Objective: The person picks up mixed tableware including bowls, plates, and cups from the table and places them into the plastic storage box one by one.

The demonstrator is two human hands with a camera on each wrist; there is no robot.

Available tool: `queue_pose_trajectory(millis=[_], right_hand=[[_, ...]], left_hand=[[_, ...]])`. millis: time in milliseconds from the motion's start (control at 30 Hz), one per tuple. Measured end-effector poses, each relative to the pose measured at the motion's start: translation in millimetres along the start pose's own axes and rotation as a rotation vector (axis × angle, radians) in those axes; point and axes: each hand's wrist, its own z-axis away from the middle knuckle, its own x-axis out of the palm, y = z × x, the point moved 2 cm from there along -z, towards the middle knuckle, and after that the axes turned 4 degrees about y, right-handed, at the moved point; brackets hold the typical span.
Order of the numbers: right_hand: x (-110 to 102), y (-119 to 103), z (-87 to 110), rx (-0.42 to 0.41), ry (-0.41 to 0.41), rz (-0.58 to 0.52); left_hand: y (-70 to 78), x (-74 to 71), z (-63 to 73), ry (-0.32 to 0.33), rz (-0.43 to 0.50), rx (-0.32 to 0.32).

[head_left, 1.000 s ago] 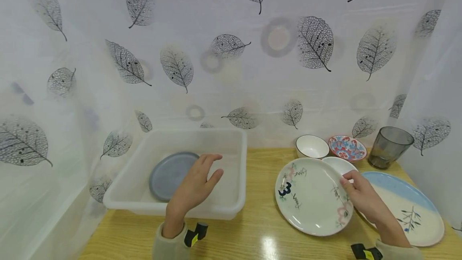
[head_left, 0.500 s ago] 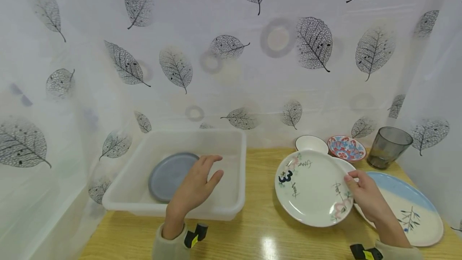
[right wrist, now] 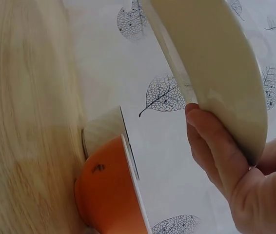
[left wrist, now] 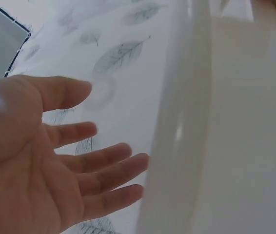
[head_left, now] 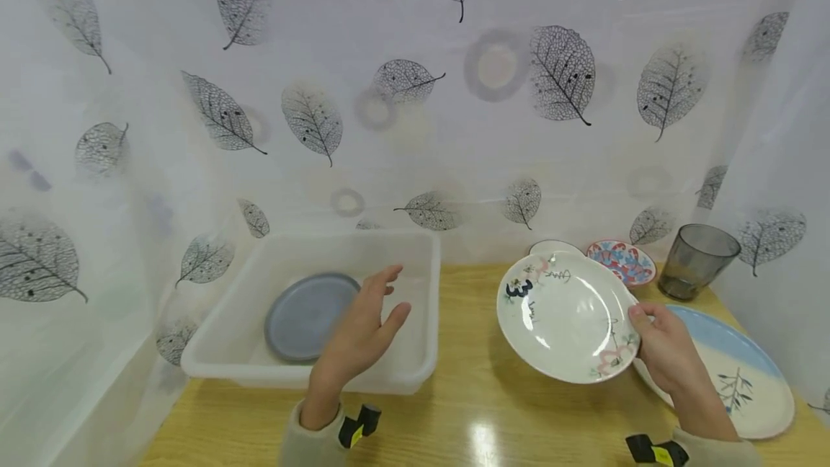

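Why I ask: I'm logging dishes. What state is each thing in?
Flowered plate, held up, tilted
Right hand, its grip on that plate's rim
Left hand, fingers extended, holding nothing
White tub, upright
Grey plate, in the tub
Blue-and-cream plate, lying partly hidden
Patterned bowl, upright
Glass, upright
White bowl, mostly hidden

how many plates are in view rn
3: floral plate in the right hand, grey plate in the white bin, blue-and-cream plate on the table. Others may be hidden behind the floral plate.

Leaf-printed sheeting [head_left: 353,16] hangs behind; a wooden table [head_left: 468,352] gleams.
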Motion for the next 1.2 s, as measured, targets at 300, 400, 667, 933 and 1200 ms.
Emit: queue_pose_trajectory(millis=[300,400,667,933,1200], right_hand=[[0,-4,0.5,0.056,-0.024,-0.216],[1,-6,2.6,0.051,-0.029,-0.255],[7,-15,8.9,0.042,-0.031,-0.257],[12,-20,14.5,0.034,-0.084,-0.33],[16,-21,16.4,0.021,-0.121,-0.339]], left_hand=[[20.6,29.4,-4.7,-0.045,0.402,-0.069],[26.3,40.1,-3.2,-0.113,0.483,-0.106],[40.5,66.0,1.5,-0.266,0.759,-0.253],[48.0,81.2,3.9,-0.438,1.094,-0.376],[48.7,95.6,5.3,-0.511,1.311,-0.44]])
